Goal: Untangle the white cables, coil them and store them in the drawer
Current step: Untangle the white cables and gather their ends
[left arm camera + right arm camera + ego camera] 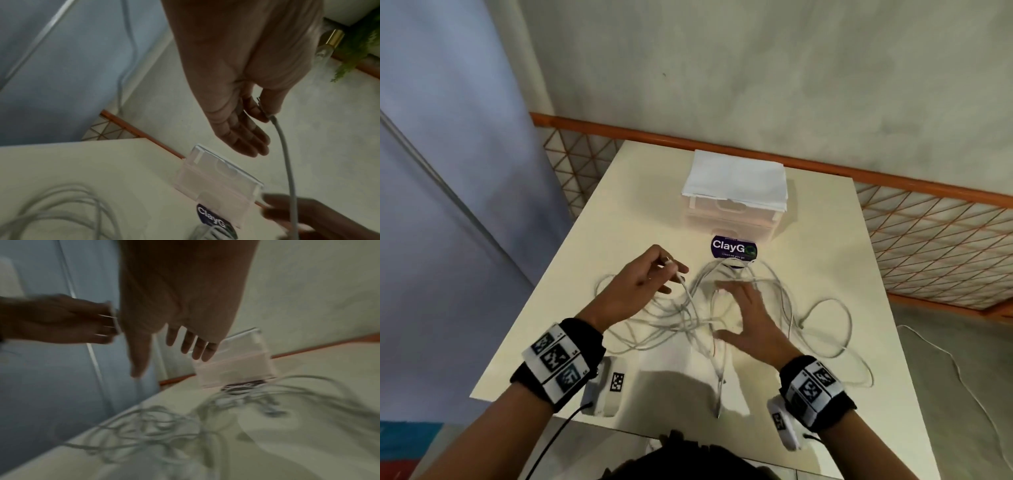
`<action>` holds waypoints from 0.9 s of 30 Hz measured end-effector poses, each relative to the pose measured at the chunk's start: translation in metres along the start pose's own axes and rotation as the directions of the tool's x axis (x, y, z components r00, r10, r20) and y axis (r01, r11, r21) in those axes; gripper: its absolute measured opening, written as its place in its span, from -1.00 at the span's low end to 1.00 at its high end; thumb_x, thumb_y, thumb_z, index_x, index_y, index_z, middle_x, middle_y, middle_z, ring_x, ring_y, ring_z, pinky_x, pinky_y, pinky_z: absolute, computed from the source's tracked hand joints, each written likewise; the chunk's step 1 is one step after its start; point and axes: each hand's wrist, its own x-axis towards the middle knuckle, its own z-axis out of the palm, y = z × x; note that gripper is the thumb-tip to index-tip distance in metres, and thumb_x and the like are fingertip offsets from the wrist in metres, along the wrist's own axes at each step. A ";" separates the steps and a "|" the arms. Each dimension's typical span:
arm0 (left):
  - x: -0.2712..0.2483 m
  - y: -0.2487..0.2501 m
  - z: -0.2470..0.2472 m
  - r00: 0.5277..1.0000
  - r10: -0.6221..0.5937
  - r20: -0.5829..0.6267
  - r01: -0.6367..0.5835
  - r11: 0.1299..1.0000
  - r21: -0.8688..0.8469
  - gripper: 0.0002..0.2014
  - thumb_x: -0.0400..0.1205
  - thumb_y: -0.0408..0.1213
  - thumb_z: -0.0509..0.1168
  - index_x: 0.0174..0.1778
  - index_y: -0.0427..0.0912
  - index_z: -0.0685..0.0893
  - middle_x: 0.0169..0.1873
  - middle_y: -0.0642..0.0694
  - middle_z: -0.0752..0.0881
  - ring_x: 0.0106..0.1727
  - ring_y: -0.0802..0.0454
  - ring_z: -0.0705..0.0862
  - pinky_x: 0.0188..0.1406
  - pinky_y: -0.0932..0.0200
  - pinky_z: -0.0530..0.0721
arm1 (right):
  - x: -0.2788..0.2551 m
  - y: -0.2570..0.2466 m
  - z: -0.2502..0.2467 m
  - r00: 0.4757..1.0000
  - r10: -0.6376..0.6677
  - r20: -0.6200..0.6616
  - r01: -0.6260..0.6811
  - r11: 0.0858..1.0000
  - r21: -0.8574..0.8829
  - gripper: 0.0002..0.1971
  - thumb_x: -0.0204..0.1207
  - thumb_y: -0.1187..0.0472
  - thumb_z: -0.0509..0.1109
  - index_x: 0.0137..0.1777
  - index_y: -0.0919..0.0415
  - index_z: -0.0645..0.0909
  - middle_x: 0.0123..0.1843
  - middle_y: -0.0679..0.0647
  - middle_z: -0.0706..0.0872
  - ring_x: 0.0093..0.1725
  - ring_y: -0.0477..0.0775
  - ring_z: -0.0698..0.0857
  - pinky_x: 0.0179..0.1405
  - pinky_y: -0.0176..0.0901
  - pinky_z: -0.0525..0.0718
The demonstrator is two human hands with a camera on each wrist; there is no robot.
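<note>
A tangle of white cables sprawls over the middle of the pale table; the same cables look blurred in the right wrist view. My left hand is raised above the tangle's left side and pinches the plug end of one cable between thumb and forefinger, the cord hanging down from it. My right hand hovers flat over the tangle with fingers spread and straight, holding nothing. The small translucent drawer unit stands at the back of the table with both drawers shut.
A folded white cloth lies on top of the drawer unit. A dark round ClayGo sticker sits on the table in front of it. An orange lattice railing runs behind and right of the table. Another thin cable trails on the floor at right.
</note>
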 end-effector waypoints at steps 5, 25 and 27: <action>0.007 0.028 0.019 0.993 0.074 -0.088 -0.090 0.975 -0.205 -0.85 0.76 -0.25 0.01 -0.04 -0.27 0.33 -0.30 -0.18 0.78 -0.22 -0.17 0.77 -0.12 0.03 0.77 | 0.021 -0.048 0.031 0.986 -0.164 0.015 0.155 0.957 0.245 -0.80 0.53 -0.04 0.36 0.01 0.05 0.68 0.09 -0.03 0.70 0.18 -0.04 0.60 0.29 -0.16 0.51; 0.009 0.004 -0.002 0.985 0.110 -0.129 -0.053 0.924 0.378 -0.66 0.48 0.23 0.24 -0.30 0.03 0.65 -0.62 0.12 0.51 -0.55 0.13 0.39 -0.43 0.18 0.36 | 0.063 -0.080 -0.042 0.972 -0.235 -0.002 0.235 0.969 0.070 -0.82 0.68 0.22 0.12 -0.11 0.22 0.49 -0.31 -0.02 0.65 -0.35 -0.10 0.61 -0.28 -0.33 0.52; 0.011 0.017 -0.005 0.965 0.181 -0.191 -0.124 0.952 0.280 -0.73 0.58 0.05 0.25 -0.37 0.02 0.60 -0.63 0.06 0.43 -0.55 0.14 0.33 -0.47 0.24 0.32 | 0.061 -0.087 -0.045 0.971 -0.229 -0.062 0.236 0.961 0.141 -0.83 0.67 0.15 0.15 -0.14 0.15 0.46 -0.33 0.14 0.63 -0.32 0.03 0.59 -0.27 -0.22 0.51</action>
